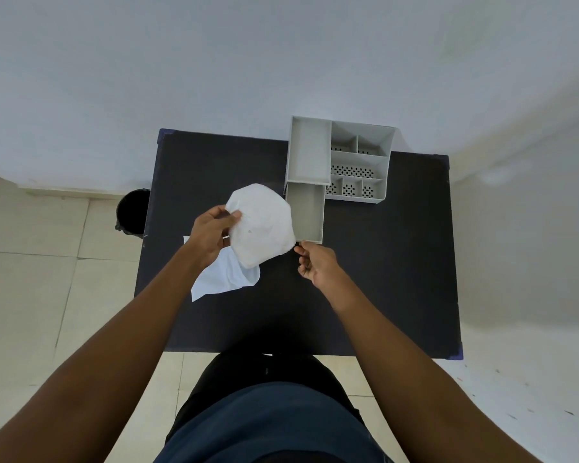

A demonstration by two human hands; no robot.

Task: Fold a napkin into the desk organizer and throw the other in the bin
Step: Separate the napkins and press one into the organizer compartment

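Note:
I hold a white napkin (260, 225) up above the black table (381, 279). My left hand (211, 235) pinches its left edge and my right hand (315, 265) pinches its lower right corner. A second white napkin (224, 279) lies crumpled on the table below, partly hidden by the held one and my left hand. The grey desk organizer (345, 162) stands at the table's far side, its drawer (306, 213) pulled out toward me, just right of the held napkin. A black bin (132, 212) stands on the floor beside the table's left edge.
The organizer has several small perforated compartments on its right part and a long tray on top at its left. A pale wall rises behind the table. Tiled floor surrounds it. My legs are close to the near edge.

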